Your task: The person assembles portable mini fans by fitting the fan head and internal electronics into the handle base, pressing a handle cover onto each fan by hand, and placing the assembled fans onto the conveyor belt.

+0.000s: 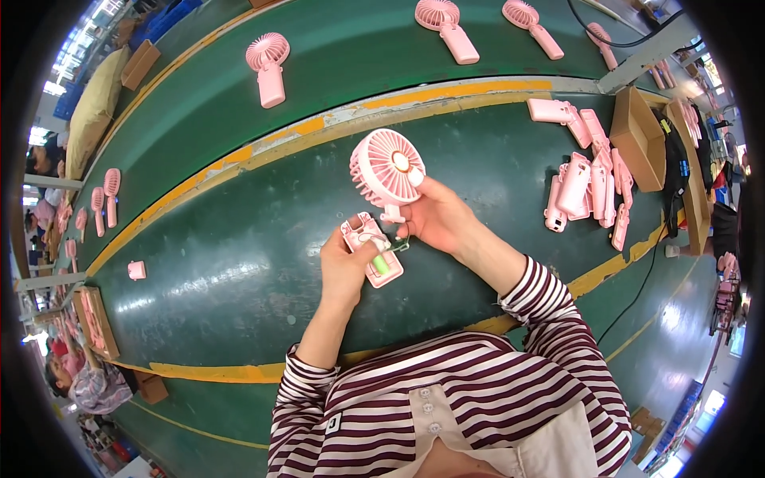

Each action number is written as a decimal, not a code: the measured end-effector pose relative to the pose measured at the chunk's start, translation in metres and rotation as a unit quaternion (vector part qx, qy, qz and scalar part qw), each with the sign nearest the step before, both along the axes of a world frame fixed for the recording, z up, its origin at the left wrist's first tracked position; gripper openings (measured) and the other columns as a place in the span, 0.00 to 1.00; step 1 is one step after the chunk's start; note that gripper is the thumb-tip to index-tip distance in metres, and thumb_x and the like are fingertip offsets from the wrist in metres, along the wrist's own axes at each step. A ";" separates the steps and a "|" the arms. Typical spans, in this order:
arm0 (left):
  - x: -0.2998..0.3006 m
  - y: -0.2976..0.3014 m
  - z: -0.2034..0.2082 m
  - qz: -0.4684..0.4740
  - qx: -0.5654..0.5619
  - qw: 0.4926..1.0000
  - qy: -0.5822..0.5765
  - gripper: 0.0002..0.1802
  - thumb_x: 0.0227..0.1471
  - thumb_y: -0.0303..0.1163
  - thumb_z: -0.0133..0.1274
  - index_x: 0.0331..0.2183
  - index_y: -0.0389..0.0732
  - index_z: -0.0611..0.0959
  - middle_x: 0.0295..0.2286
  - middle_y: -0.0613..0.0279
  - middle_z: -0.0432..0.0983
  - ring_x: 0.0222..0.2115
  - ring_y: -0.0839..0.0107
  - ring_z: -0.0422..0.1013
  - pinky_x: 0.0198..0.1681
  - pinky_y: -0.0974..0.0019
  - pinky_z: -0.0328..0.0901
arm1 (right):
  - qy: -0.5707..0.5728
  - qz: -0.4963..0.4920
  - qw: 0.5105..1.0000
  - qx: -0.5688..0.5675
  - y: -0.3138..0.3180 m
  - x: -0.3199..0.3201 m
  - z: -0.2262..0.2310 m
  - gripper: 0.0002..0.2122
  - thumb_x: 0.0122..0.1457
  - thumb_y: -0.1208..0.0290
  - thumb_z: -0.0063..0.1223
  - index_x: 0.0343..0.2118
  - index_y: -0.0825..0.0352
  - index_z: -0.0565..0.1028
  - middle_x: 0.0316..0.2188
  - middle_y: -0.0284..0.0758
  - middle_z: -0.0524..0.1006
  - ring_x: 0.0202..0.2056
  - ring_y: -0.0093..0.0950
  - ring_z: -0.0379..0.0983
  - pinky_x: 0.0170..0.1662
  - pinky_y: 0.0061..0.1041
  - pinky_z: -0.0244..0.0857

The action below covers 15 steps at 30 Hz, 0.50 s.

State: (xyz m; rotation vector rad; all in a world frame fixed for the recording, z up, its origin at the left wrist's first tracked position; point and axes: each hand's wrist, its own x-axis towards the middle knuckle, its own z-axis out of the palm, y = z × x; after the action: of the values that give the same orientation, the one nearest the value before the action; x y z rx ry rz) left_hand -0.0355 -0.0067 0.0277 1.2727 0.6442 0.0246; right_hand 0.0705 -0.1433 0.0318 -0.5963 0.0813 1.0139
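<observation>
My right hand (441, 217) is closed on a pink round fan head (390, 166), its ribbed cage tilted up above the green table. Closed around an open pink handle shell (386, 276) is my left hand (344, 267), the thumb lying over the inside parts. A light green cylindrical battery (381, 264) sits in that shell. Thin wires (401, 241) run between the shell and the fan head's neck. Part of the shell's inside is hidden by my left thumb.
Pink handle shells (575, 185) lie piled at the right beside a cardboard box (637, 139). Beyond the yellow-edged rail, a green belt (351, 68) carries several pink handheld fans (269, 68). A small pink piece (137, 270) lies at the left. Another person (96, 386) is at far left.
</observation>
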 end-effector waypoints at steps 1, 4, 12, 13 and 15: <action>0.000 0.004 0.000 0.004 -0.078 0.997 0.013 0.23 0.40 0.16 0.46 0.43 0.31 0.68 0.35 0.54 0.71 0.32 0.69 0.71 0.35 0.68 0.67 | 0.010 -0.004 1.000 -0.004 -0.004 -0.002 0.002 0.19 0.56 0.58 0.40 0.46 0.66 0.63 0.40 0.40 0.71 0.35 0.34 0.71 0.28 0.29 0.67; -0.005 0.005 0.002 -0.003 -0.183 0.983 0.008 0.21 0.41 0.18 0.42 0.43 0.32 0.67 0.34 0.51 0.71 0.31 0.62 0.71 0.35 0.61 0.69 | 0.024 -0.013 1.000 0.001 -0.011 -0.007 -0.002 0.20 0.55 0.58 0.43 0.46 0.67 0.63 0.39 0.41 0.72 0.33 0.34 0.72 0.26 0.29 0.69; -0.010 0.000 0.019 0.006 -0.267 0.964 -0.020 0.17 0.49 0.33 0.45 0.41 0.36 0.68 0.30 0.55 0.71 0.26 0.63 0.71 0.28 0.61 0.70 | 0.001 0.012 1.000 -0.009 -0.021 -0.019 0.001 0.19 0.55 0.59 0.45 0.45 0.67 0.64 0.38 0.40 0.72 0.34 0.32 0.72 0.27 0.30 0.69; -0.007 -0.002 0.015 0.022 -0.194 0.981 -0.004 0.15 0.49 0.30 0.45 0.41 0.36 0.68 0.29 0.55 0.71 0.25 0.66 0.71 0.26 0.64 0.70 | -0.017 0.008 1.000 -0.021 -0.021 -0.022 0.001 0.19 0.55 0.61 0.45 0.45 0.67 0.64 0.39 0.40 0.72 0.35 0.31 0.72 0.29 0.31 0.70; -0.004 -0.003 0.013 0.027 -0.167 0.985 -0.014 0.14 0.48 0.21 0.44 0.41 0.36 0.68 0.28 0.56 0.72 0.23 0.69 0.71 0.24 0.69 0.69 | -0.085 -0.058 0.991 -0.084 -0.009 -0.024 0.006 0.18 0.54 0.65 0.49 0.45 0.66 0.64 0.39 0.35 0.71 0.38 0.26 0.70 0.36 0.27 0.67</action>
State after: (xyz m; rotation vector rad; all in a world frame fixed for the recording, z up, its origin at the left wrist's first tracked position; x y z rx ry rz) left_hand -0.0396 -0.0099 0.0409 0.9295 0.6291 -0.0196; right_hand 0.0460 -0.1524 0.0377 -0.8209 0.0509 0.8452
